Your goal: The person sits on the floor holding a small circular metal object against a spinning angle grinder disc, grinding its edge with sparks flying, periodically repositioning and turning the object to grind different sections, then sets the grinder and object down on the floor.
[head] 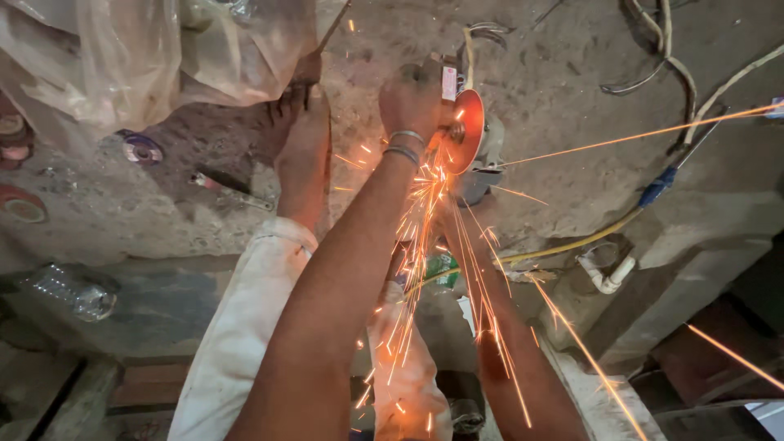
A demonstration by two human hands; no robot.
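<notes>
My left hand [412,98], with two thin bangles at the wrist, is closed around the upper end of an angle grinder [483,167]. The grinder's round disc [465,131] glows orange right beside that hand. Sparks spray from the disc down over both arms and out to the right. My right hand [454,219] reaches up under the grinder's grey body and is largely hidden by sparks; it seems to grip the body. My bare foot [300,143] rests on the concrete floor just left of the disc. What is being cut is hidden behind my left hand.
Crumpled clear plastic sheet [147,49] lies at the top left. A hand tool [233,189] and a worn disc [143,149] lie left of my foot. A plastic bottle [69,290], a yellow cable [572,245], a white pipe fitting [608,278] and loose wires [678,73] lie about.
</notes>
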